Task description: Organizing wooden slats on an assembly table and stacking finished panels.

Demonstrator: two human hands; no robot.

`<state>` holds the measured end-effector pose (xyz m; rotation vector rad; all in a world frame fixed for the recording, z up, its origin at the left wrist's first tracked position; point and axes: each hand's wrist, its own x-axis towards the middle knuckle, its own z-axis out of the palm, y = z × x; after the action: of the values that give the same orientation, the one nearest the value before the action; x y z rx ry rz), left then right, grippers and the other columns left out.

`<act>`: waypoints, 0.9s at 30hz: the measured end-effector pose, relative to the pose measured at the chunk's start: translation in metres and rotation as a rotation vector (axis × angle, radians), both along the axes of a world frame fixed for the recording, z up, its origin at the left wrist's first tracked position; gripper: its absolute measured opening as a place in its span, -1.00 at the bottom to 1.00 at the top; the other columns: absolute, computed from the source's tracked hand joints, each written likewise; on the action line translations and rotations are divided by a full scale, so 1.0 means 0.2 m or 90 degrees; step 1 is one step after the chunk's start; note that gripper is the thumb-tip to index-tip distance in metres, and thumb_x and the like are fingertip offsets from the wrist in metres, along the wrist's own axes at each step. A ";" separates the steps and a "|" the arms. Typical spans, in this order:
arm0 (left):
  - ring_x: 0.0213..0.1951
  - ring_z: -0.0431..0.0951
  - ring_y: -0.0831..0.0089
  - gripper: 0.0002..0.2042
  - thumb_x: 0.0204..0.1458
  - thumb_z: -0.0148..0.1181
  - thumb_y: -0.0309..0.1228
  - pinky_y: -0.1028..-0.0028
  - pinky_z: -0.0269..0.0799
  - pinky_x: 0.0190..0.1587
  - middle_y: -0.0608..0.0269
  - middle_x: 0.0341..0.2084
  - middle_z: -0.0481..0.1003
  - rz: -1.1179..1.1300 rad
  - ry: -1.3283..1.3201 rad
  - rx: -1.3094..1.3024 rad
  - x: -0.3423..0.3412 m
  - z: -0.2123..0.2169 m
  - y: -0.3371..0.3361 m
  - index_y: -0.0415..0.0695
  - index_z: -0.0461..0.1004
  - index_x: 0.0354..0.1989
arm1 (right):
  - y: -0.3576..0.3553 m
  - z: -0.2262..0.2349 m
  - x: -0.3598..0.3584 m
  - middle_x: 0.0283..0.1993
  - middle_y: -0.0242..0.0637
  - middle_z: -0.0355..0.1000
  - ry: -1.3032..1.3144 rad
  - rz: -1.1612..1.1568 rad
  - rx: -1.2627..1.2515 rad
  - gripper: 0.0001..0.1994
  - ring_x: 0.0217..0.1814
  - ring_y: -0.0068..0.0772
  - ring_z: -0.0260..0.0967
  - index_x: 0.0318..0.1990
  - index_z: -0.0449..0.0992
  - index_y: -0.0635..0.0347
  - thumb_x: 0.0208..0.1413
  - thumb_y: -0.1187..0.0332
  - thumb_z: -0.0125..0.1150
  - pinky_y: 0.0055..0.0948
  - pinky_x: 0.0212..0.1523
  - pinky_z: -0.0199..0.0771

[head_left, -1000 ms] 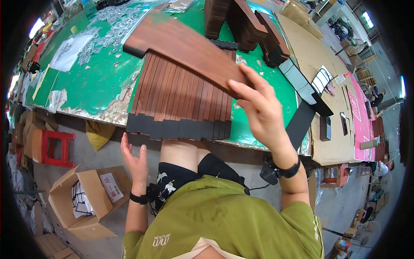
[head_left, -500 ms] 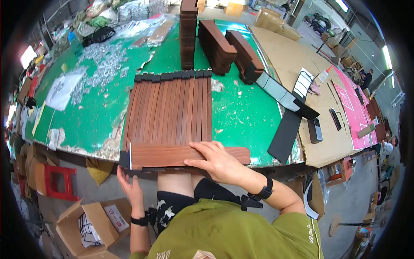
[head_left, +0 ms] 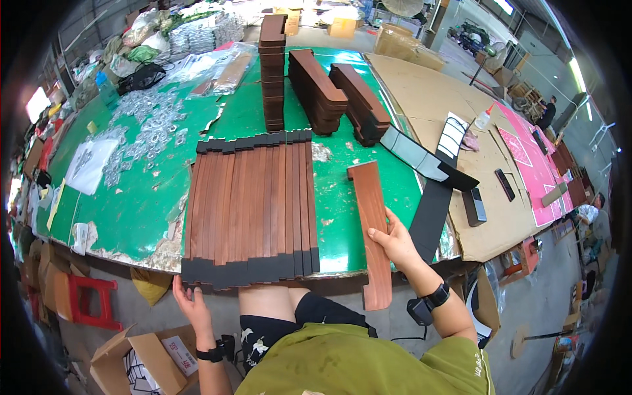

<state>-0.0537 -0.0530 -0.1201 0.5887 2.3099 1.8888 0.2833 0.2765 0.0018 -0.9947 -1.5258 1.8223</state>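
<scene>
A row of reddish-brown wooden slats (head_left: 253, 201) lies side by side on the green tabletop, their far and near ends black. My left hand (head_left: 193, 306) is open beside the row's near left corner, its fingertips at or just under the black ends. To the right of the row, my right hand (head_left: 395, 240) grips a flat brown wooden board (head_left: 372, 224) by its right edge, thumb on top and fingers at the side. The board points away from me, slightly tilted, its near end past the table edge. Whether it touches the table I cannot tell.
Beyond the row stand a tall brown stack (head_left: 272, 79) and two long stacks of boards (head_left: 319, 85). Clear small parts (head_left: 148, 125) lie scattered at left. Black and white strips (head_left: 431, 210) are at right, by a cardboard sheet (head_left: 484, 217). An open carton (head_left: 155, 355) sits below.
My right hand has lifted the board off the row's near ends, swung it lengthwise away from me and carried it right. The black near ends now show. My left hand has dropped slightly.
</scene>
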 end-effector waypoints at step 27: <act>0.34 0.18 0.24 -0.45 0.15 -0.06 -0.67 0.31 0.15 0.29 0.07 0.34 0.11 0.008 -0.043 0.070 -0.07 -0.09 -0.09 -0.26 0.07 0.35 | 0.18 0.22 0.06 -0.19 -0.25 0.53 0.164 -0.017 -0.052 -0.66 -0.24 -0.52 0.49 0.12 0.33 0.24 0.30 0.24 0.02 -0.51 -0.23 0.54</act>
<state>-0.0670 -0.0718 -0.1371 0.5145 2.1854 2.0188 0.2944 0.3123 0.0460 -0.7770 -1.2869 1.9230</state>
